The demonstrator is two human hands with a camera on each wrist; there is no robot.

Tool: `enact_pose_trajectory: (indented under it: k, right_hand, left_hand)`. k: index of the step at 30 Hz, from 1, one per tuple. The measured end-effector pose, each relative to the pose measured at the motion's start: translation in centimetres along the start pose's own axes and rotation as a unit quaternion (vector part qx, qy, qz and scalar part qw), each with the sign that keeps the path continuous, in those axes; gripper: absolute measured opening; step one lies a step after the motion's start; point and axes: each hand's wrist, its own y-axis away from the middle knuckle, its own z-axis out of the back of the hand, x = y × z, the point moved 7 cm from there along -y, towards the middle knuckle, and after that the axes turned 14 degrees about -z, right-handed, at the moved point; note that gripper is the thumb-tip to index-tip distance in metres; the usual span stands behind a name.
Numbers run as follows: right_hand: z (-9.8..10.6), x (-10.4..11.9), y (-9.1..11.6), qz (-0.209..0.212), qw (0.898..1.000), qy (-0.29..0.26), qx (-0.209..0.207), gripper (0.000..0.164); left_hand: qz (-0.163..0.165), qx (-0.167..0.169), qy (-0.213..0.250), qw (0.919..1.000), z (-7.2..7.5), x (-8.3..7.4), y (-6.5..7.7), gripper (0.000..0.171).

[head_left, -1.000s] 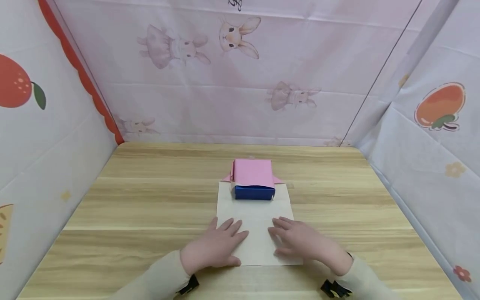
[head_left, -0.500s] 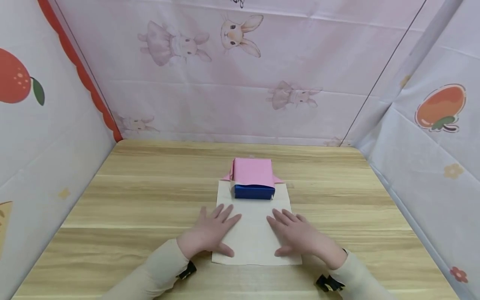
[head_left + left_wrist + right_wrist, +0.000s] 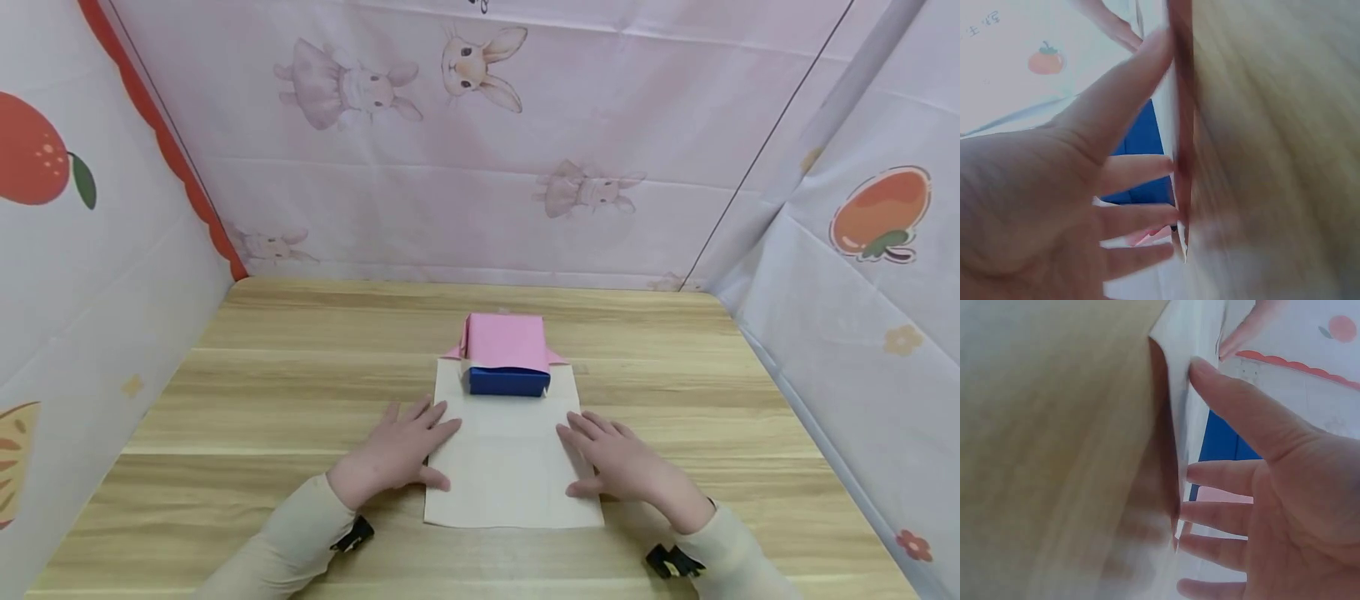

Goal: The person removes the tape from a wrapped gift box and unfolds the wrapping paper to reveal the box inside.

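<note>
A cream paper sheet extends toward me across the table. At its far end sits a blue box, its top covered by pink paper with small pink corners sticking out at both sides. My left hand touches the sheet's left edge, fingers spread and straight. On the right edge rests my right hand, also with extended fingers. In the left wrist view, the thumb and fingertips of the left hand meet the paper's edge. The right wrist view shows the sheet's near corner lifted slightly off the wood.
The wood-grain table surrounds the sheet on all sides. A pink rabbit-print cloth hangs behind it. White cloths with fruit prints, on the left and the right, wall in the sides.
My hands have slid apart, the left outward and away from me to the left edge, the right to the right edge. The paper's near left corner has come into view. The box has stayed put.
</note>
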Motion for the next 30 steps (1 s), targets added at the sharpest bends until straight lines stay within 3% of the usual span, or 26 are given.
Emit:
enact_pose_trajectory:
  k: [4, 11, 15, 19, 22, 30]
  right_hand:
    - [0.6, 0.0, -0.6, 0.002, 0.999, 0.009, -0.032, 0.077]
    - [2.9, 0.0, -2.1, -0.002, 0.991, 0.005, -0.136, 0.065]
    - [3.7, -0.4, -3.4, -0.014, 0.984, -0.013, -0.18, 0.058]
    - [4.1, -0.6, -4.9, -0.014, 0.978, -0.014, -0.209, 0.051]
    - [4.4, -0.5, -5.9, -0.013, 0.975, -0.008, -0.222, 0.044]
    - [4.8, -0.6, -7.6, -0.027, 0.98, 0.009, -0.197, 0.031]
  left_hand:
    - [-0.04, -0.085, -0.037, 0.9949, 1.4, -0.2, -1.1, 0.06]
    - [-0.051, -0.221, -0.1, 0.9687, 4.1, 0.5, -2.9, 0.036]
    - [-0.069, -0.278, -0.135, 0.9486, 5.0, 1.1, -3.4, 0.033]
    - [-0.105, -0.304, -0.162, 0.933, 5.5, 1.4, -4.0, 0.03]
    - [-0.11, -0.292, -0.164, 0.9357, 5.7, 2.0, -4.7, 0.031]
    - [-0.066, -0.21, -0.147, 0.9643, 5.3, 3.7, -6.8, 0.035]
